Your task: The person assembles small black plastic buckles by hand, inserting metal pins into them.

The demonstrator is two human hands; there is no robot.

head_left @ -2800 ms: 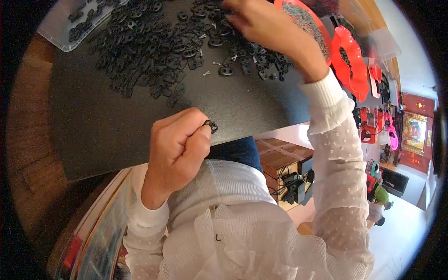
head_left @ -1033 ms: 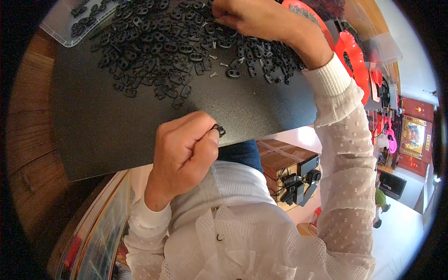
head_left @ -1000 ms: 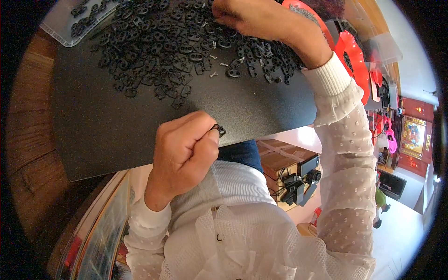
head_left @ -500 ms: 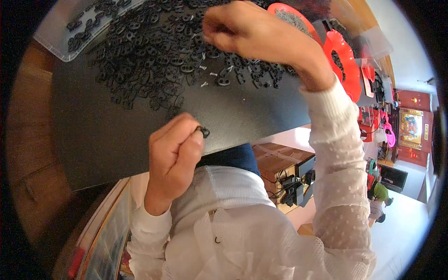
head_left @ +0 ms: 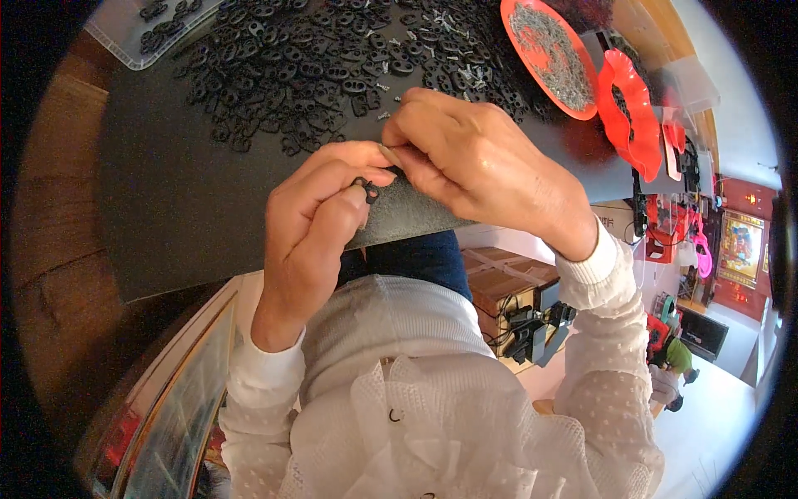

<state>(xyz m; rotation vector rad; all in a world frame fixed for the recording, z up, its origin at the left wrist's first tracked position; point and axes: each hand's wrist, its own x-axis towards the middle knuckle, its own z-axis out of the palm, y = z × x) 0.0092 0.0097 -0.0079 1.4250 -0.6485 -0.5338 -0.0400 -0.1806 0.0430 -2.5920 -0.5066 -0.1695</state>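
Observation:
My left hand is closed around a small black plastic piece, pinched between thumb and forefinger at the near edge of the dark mat. Just to its right, my right hand has its fingertips drawn together and touching the left thumb; whatever it pinches is too small to make out. Beyond both hands a big heap of the same black pieces lies spread over the mat, with small silver screws scattered among them.
A round red dish of silver screws and a wavy red dish stand at the far right. A clear tray with black pieces sits at the far left. Wooden tabletop shows left of the mat.
My right hand has come back from the heap toward me and now meets my left hand at the mat's near edge. The left hand has kept hold of the black piece.

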